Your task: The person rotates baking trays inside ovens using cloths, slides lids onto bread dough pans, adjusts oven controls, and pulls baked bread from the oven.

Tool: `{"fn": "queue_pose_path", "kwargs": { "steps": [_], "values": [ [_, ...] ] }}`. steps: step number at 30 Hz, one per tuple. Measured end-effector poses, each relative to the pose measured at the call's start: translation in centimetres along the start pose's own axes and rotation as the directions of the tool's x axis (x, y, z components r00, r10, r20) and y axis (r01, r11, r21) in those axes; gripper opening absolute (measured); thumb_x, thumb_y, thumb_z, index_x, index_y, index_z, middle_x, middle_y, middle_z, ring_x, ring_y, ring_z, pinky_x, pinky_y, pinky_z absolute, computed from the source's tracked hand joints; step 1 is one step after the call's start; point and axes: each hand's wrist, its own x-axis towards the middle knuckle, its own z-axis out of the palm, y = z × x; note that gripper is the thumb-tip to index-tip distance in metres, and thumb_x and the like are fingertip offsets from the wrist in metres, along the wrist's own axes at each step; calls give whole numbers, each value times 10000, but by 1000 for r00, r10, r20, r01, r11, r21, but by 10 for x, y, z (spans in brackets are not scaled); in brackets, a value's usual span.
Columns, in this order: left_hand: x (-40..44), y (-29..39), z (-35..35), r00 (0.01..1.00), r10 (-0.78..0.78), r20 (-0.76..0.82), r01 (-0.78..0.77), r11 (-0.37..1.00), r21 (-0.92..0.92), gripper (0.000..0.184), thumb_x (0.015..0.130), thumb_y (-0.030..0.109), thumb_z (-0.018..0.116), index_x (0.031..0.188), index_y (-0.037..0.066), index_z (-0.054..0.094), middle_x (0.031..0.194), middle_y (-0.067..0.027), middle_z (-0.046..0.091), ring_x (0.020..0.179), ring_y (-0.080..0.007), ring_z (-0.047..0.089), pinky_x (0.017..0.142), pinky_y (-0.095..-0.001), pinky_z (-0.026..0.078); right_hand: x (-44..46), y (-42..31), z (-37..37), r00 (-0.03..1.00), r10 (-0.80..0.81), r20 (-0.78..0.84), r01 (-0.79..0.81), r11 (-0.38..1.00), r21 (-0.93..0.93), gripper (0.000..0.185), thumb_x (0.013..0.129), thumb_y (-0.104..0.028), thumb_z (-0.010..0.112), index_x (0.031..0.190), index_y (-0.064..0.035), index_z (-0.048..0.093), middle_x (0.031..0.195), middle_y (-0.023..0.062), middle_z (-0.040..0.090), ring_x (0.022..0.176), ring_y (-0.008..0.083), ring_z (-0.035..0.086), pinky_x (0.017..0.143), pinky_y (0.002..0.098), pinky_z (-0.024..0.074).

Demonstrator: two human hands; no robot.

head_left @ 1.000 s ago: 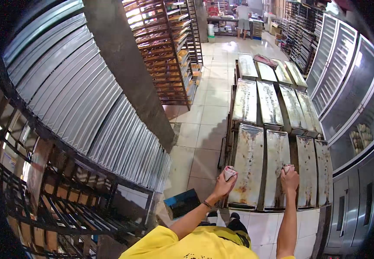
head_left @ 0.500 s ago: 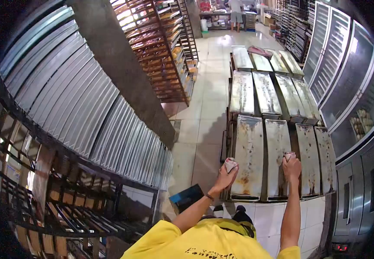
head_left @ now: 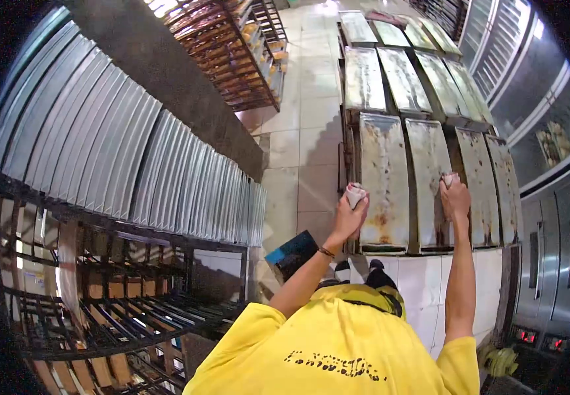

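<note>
My left hand (head_left: 351, 218) is closed around a folded pale cloth (head_left: 356, 193) with reddish edges. It is beside the left edge of a long, stained metal pan (head_left: 384, 178) in the nearest row. My right hand (head_left: 455, 199) is closed on a similar cloth (head_left: 450, 178), over the gap between the second pan (head_left: 428, 178) and the third pan (head_left: 477, 184). Whether either hand touches the metal is hard to tell. Brown burn marks streak the pans' upward faces.
More long pans (head_left: 364, 79) lie in rows farther off, with a reddish cloth (head_left: 385, 18) on the farthest. At left, upright metal trays (head_left: 94, 125) fill a dark rack (head_left: 133, 234). Oven-like steel doors (head_left: 551, 243) stand at right; a blue-black panel (head_left: 291, 253) is near my feet.
The view has tilted downward, so the pans and both hands appear higher. The person in the far background has left the view. Both hands keep their cloths and stay near the same pans.
</note>
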Motion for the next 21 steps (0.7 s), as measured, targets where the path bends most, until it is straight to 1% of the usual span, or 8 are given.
{"fn": "queue_pose_path", "kwargs": {
  "steps": [2,3,4,6,8,12,15,21],
  "values": [
    [4,4,0,1000,-24,6,24,999,-39,282,863,199,683,1073,19,627,932,-129,710,873,-250,687,764,-364,516,6,6,3,1000,3,6,-3,1000,-28,428,863,-419,630,1013,-18,636,841,251,679,802,441,667,710,520,542],
    [3,14,-3,993,-101,58,104,994,-44,279,863,190,683,1074,16,626,939,-129,713,872,-256,690,769,-358,519,6,6,3,998,37,49,-34,998,-47,441,860,-431,632,1009,-17,632,846,252,680,809,438,668,711,522,544],
    [3,16,-3,993,-98,67,100,994,-38,279,863,190,683,1074,16,626,939,-129,713,872,-256,690,769,-358,519,7,5,5,993,70,92,-64,996,-64,454,857,-444,634,1006,-16,628,851,253,680,815,436,670,712,523,545],
    [4,14,-3,1000,21,0,-20,995,99,286,860,182,686,1079,8,623,932,-135,709,866,-253,686,777,-350,519,5,-1,-4,994,62,93,-59,998,-33,464,856,-458,633,1010,-20,627,859,250,682,816,432,672,713,526,545],
    [7,9,-2,1000,18,-14,-17,997,80,271,860,195,695,1044,1,644,903,-123,711,830,-237,680,747,-350,514,-2,-3,-7,993,50,104,-49,999,-13,474,856,-472,632,1013,-24,626,867,247,683,817,429,674,713,529,545],
    [14,8,2,999,18,-47,-19,1000,-15,264,848,214,722,986,-5,672,882,-120,713,796,-231,677,722,-350,509,-2,-1,-4,999,23,27,-22,999,-35,453,860,-462,627,1027,-40,632,851,243,683,804,432,671,717,529,541],
    [13,10,-1,999,-4,-38,5,999,47,256,852,211,722,976,-6,669,876,-108,710,792,-215,668,722,-344,508,-6,-5,-12,1000,11,-8,-11,1000,-11,431,861,-441,636,1026,-43,632,842,242,682,798,432,669,714,526,539],
    [10,11,-4,999,-47,5,46,999,22,264,861,219,718,981,-10,665,893,-114,709,823,-199,663,734,-345,506,-7,-3,-9,1000,0,0,0,1000,2,416,858,-427,652,961,-25,646,827,244,682,785,424,673,696,512,544]
  ]
}}
